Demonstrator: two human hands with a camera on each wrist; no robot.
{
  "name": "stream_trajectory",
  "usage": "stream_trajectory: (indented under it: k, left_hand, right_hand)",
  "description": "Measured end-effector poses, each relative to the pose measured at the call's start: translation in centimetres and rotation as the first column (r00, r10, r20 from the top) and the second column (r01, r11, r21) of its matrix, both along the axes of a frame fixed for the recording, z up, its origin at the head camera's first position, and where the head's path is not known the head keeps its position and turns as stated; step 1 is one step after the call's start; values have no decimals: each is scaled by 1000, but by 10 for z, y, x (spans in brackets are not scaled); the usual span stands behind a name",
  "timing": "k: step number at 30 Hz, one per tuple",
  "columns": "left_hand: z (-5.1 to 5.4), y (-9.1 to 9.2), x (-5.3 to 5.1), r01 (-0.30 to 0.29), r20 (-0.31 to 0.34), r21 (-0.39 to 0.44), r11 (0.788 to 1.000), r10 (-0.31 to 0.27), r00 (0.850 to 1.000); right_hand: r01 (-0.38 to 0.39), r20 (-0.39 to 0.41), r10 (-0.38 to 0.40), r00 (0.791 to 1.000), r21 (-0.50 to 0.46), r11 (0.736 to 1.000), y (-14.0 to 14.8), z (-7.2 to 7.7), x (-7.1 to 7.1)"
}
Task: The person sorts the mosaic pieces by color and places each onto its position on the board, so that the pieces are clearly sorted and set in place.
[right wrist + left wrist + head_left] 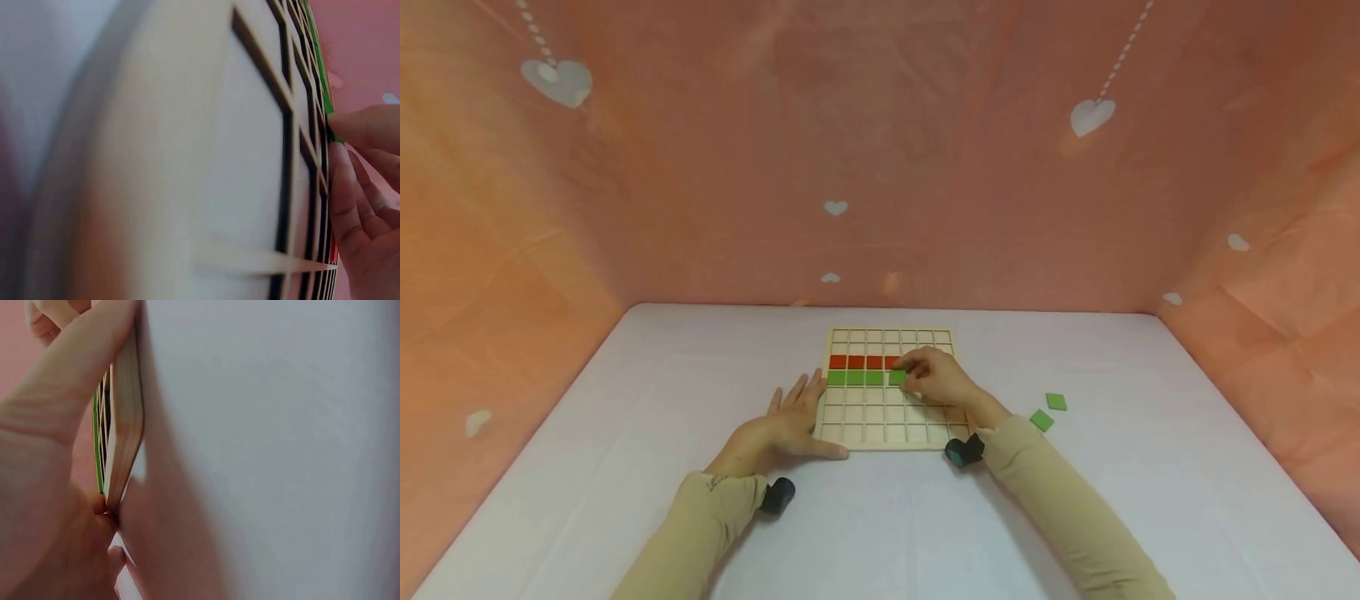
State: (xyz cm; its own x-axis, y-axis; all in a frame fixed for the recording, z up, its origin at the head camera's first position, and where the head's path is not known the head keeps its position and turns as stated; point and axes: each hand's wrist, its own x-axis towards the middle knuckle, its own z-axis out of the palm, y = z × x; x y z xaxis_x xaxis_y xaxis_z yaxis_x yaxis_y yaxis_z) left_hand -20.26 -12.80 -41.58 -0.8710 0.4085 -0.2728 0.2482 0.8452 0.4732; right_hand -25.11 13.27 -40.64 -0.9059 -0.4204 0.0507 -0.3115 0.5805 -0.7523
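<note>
A square wooden grid board [875, 413] lies on the table in the head view. One of its rows holds several red tiles [856, 362], and the row nearer me has green tiles [855, 378]. My right hand [943, 380] pinches a green tile [897, 378] between thumb and fingertips, over the fourth cell of the green row; the right wrist view shows this tile [337, 135] edge-on. With fingers spread, my left hand [786, 429] touches the board's left side, its thumb [78, 359] along the near edge. The right hand hides part of the red row.
Two loose green tiles, one farther back [1056, 402] and one nearer [1042, 420], lie on the white-covered table [865, 533] right of the board, beside my right sleeve. A pink-orange cloth [880, 167] with white hearts rises behind the table and at both sides.
</note>
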Motion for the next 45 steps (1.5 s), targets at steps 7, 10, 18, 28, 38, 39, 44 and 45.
stream_trajectory:
  k: [7,10,18,28,38,39,44,45]
  left_hand:
    - [10,3,5,12,15,-5,1000,-12,1000]
    - [14,4,7,14,19,-1,1000,-14,1000]
    - [1,2,-1,16,8,-3,1000,-16,1000]
    - [3,6,-2,24,12,-1,1000,-24,1000]
    - [13,5,3,3,18,-2,1000,-3,1000]
    - [13,5,4,3,22,2,1000,-3,1000]
    - [11,5,6,-2,29,15,1000,2,1000]
    - [11,5,6,-1,28,18,1000,0,1000]
  right_hand:
    - [-6,22,8,1000,-86,996,1,-3,3]
    - [-19,53,27,998,-137,990,0,-6,4]
    - [8,60,4,998,-207,978,10,-8,7]
    - [129,170,-81,982,-295,947,37,-2,20]
    - [113,60,-105,993,-141,984,68,-3,21]
    - [112,69,-104,992,-133,985,70,-3,22]
    - [115,72,-109,991,-82,990,84,-4,27]
    - [123,73,-118,990,-71,990,87,-4,28]
